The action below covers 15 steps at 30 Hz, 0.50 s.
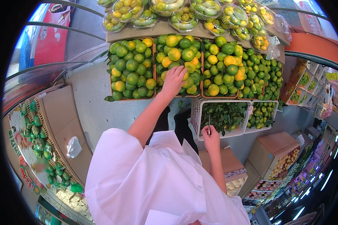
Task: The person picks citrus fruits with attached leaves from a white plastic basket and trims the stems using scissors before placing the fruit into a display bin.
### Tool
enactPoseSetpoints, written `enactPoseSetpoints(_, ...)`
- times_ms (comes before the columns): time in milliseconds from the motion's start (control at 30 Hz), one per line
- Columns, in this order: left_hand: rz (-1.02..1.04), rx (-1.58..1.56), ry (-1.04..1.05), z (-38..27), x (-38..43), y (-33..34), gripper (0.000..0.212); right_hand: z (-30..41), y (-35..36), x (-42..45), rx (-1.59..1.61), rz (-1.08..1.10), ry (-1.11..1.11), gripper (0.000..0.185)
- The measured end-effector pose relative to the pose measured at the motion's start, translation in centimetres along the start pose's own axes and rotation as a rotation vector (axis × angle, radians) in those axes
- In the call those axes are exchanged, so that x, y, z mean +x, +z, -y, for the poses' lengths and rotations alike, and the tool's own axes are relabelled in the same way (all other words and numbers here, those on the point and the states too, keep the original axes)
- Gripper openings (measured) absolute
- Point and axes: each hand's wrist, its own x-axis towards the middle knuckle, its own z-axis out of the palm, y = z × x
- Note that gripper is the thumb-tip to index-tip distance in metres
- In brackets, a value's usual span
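My left hand [174,80] lies over the green-and-yellow mandarins [188,54] in the second orange basket [155,67], its fingertips touching the fruit. Whether it grips one is hidden beneath the palm. Lower and to the right, my right hand [211,137] holds a slim pair of scissors [209,121] with the narrow blades pointing away from me. Those blades are above a white plastic crate [196,115] filled with loose green citrus leaves [225,116]. Mostly green mandarins [132,65] are heaped in the basket at the left.
Clear plastic clamshells [183,19] of small citrus stand on the ledge behind the baskets. Smaller green citrus [259,66] fill baskets to the right, beside another white crate [270,128]. Cardboard boxes [278,143] stand at right; a counter [59,112] with green-wrapped fruit is at left.
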Motion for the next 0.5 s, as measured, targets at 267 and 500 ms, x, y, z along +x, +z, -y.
enactPoseSetpoints(267,0.11,0.032,0.015,0.0,0.7,0.1,0.077,1.2,-1.2,-0.5,0.13,-0.047,-0.061,0.019)
enactPoseSetpoints(500,0.274,0.119,-0.021,0.2,1.3,-0.2,0.086,2.3,-3.2,-2.2,0.246,-0.054,-0.105,0.016)
